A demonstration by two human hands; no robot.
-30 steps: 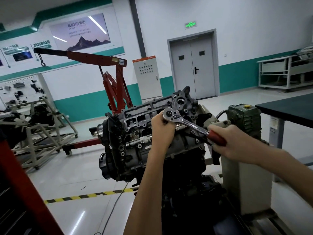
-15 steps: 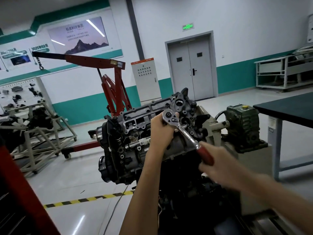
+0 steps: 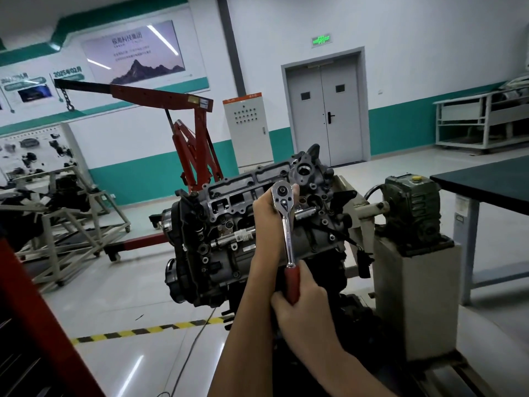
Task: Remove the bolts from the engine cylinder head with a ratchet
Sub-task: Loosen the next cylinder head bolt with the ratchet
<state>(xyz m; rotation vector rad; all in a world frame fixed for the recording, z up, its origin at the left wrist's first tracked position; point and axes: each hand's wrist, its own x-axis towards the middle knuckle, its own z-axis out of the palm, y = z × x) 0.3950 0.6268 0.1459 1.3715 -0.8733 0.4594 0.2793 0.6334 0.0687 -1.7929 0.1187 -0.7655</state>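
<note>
- The right hand (image 3: 305,309) is clamped round the red handle (image 3: 292,283) of the ratchet (image 3: 288,239), with the fingers curled over the grip at the 6 o'clock end of the tool.
- The left hand (image 3: 266,222) is cupped round the ratchet head (image 3: 282,196) at the 12 o'clock end, and a fingertip is seen past the head's right edge. The hands are set apart by the bare chrome shank.
- The ratchet's long axis is laid almost straight from 6 to 12 o'clock, leaning slightly toward 11.
- The cylinder head (image 3: 229,200) is found at 12 o'clock from both hands, directly behind the ratchet head. Its own long axis is run from about 8 to 2 o'clock, so the tool is crossed over it.
- The bolt being worked is hidden under the ratchet head and the left hand, so whether a socket is seated on it cannot be told.
- The left hand is the nearer to the engine and is judged to serve as the pivot. The right hand is nearer the person, and the next stroke is judged to be an arc swung about the 12 o'clock end.
- At 3 o'clock from the ratchet head a green gearbox (image 3: 412,207) is mounted, well apart from the handle's likely sweep.
</note>
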